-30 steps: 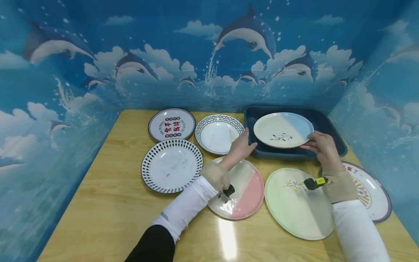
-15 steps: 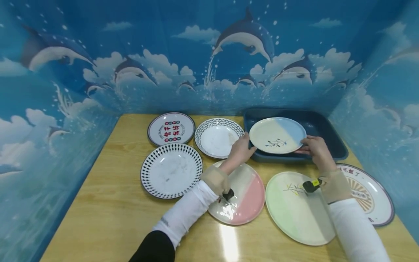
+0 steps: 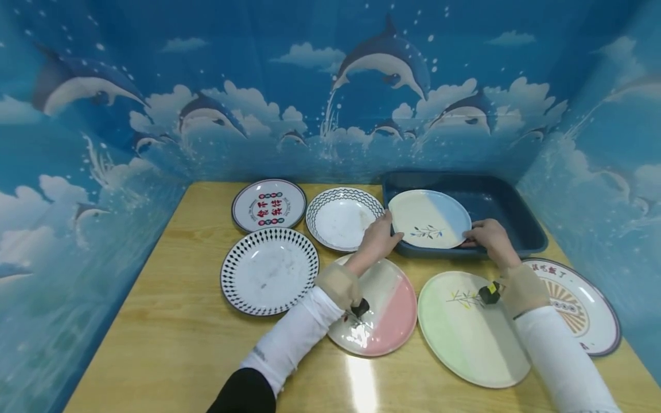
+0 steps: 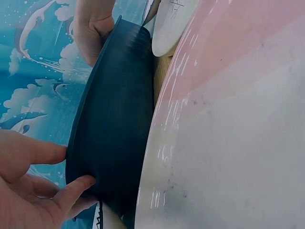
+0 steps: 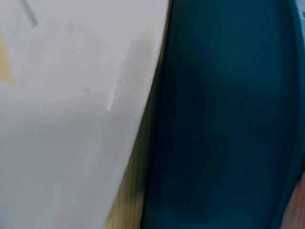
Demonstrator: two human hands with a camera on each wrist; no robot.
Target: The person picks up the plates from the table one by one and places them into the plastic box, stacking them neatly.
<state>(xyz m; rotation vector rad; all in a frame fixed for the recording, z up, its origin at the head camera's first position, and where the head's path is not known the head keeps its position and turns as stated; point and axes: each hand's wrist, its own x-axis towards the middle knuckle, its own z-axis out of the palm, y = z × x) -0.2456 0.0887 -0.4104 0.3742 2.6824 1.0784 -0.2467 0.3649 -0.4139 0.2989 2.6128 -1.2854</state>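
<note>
We note: right hand (image 3: pixel 489 236) pinching the blue-and-cream plate (image 3: pixel 424 213) by its right edge, at the left end of the bin (image 3: pixel 506 215); left hand (image 3: pixel 376 236) gripping the bin's near corner. We'd brace there, lowering gently.

plate (image 3: pixel 430 218) over left end of tub (image 3: pixel 496 203), perhaps resting inside, dish (image 3: pixel 343 219) farther left
</note>
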